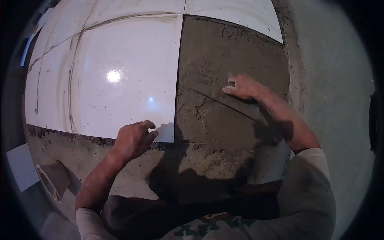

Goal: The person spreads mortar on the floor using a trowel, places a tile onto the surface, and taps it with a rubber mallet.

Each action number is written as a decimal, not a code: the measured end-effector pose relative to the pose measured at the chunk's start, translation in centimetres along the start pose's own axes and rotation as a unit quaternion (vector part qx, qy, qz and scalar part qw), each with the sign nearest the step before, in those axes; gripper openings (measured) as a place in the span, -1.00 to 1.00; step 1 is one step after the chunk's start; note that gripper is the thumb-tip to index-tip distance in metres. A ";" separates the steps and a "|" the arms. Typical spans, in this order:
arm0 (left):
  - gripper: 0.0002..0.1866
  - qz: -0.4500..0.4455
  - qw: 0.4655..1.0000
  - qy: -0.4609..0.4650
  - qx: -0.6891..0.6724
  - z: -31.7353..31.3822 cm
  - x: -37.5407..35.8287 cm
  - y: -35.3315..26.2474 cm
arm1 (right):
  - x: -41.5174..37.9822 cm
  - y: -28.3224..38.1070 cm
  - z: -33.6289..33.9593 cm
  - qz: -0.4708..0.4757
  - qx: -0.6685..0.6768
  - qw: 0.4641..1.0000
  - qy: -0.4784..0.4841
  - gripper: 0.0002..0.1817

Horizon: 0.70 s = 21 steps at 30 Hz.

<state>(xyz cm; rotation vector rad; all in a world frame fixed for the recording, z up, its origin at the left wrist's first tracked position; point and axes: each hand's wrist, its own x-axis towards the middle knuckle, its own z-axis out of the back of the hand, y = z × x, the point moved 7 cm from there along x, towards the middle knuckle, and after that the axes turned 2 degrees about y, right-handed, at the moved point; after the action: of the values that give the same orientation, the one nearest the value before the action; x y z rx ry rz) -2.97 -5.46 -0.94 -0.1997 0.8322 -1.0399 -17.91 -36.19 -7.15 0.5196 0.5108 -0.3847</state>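
Observation:
My left hand (135, 138) hovers at the lower edge of a large glossy white tile (128, 72), its fingers loosely curled, thumb and forefinger apart, nothing visible between them. Over the wet grey mortar (216, 64) to the right of that tile is my right hand (243, 87). Its fingers are bent, with a gap between the pale fingertips and no object visible in them. Whether it touches the mortar is unclear. A thin dark diagonal line (222, 103) crosses the mortar below the right hand.
More white tiles (230, 12) lie above and to the left. A rough mortar strip (132, 176) runs below, near my legs. At the lower left are a bucket-like container (54, 180) and a loose white piece (24, 168). Smooth grey floor (336, 100) extends along the right.

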 end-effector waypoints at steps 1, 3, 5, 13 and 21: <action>-0.69 0.003 1.000 -0.002 0.004 0.2 0.1 -0.8 | -0.2 0.6 -0.3 0.026 -0.030 0.999 0.016 -0.43; -0.67 0.010 1.000 0.003 0.008 0.3 0.2 -2.1 | -1.1 1.4 -0.5 0.015 -0.032 0.999 0.035 -0.45; -0.72 -0.018 1.000 -0.020 0.005 0.2 0.0 -3.4 | -2.4 2.1 -1.2 -0.004 -0.042 0.998 0.054 -0.47; -0.69 -0.016 0.999 -0.021 0.035 -0.1 0.4 -4.8 | -5.4 4.0 -5.2 0.034 -0.061 0.993 0.091 -0.51; -0.69 -0.024 0.998 -0.026 0.050 -0.5 -0.3 -5.0 | -9.6 6.0 -8.8 0.102 -0.127 0.981 0.106 -0.56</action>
<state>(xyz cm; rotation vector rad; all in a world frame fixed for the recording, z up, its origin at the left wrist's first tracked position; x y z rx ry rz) -6.78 -7.68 1.44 -0.1622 0.7306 -1.1138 -26.01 -24.36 -6.28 0.3614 0.6950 -0.0649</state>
